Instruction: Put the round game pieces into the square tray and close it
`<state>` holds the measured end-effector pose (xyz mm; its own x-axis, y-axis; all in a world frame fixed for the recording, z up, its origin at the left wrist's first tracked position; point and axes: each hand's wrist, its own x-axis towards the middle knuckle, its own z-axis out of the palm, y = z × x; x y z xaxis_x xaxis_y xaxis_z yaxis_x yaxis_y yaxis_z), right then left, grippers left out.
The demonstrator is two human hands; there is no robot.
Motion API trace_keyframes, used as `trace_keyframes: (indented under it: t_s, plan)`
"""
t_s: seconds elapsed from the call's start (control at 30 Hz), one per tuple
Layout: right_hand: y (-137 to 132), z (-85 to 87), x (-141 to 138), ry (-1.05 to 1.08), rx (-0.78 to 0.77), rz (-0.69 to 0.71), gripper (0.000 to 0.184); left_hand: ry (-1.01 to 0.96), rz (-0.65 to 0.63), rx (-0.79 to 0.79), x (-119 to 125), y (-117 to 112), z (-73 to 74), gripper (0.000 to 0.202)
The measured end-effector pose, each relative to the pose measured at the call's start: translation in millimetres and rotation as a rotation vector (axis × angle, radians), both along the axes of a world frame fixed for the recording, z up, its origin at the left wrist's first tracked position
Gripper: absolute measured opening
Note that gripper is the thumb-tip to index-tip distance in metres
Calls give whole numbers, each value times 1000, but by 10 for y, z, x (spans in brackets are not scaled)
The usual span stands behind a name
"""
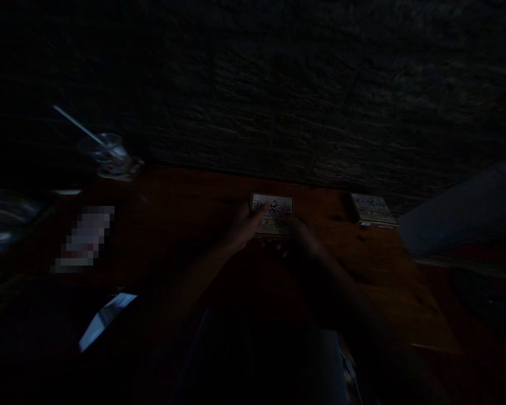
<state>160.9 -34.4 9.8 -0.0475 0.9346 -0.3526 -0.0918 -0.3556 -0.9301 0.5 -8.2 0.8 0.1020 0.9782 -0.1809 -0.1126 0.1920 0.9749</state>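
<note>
Between my two hands is a flat, light-coloured box (274,223) with dark brush-style characters on its lid. My left hand (245,226) grips its left side, the thumb lying over the top face. At the right side, my right hand (302,233) is closed around the edge, with some fingers curled beneath the front. The dim light hides most of the finger detail. A matching box (373,209) lies farther right on the wooden table (211,194), apart from my hands.
A clear cup (113,157) with a white straw stands at the back left by the dark stone-textured wall (253,101). A blurred pale item (88,233) lies on the left, with a shiny flat object (107,320) nearer me. A grey panel (468,202) rises beyond the table's right end.
</note>
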Motion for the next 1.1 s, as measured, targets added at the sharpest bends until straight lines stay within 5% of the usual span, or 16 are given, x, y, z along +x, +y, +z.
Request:
trace_keyframes:
  t_s: [0.37, 1.1]
  plan:
    - [-48, 15, -68, -79, 41, -56, 49, -11, -81, -140, 12, -28, 23, 40]
    - [-62, -11, -51, -127, 28, -9, 54, 84, -52, 31, -7, -18, -10, 32]
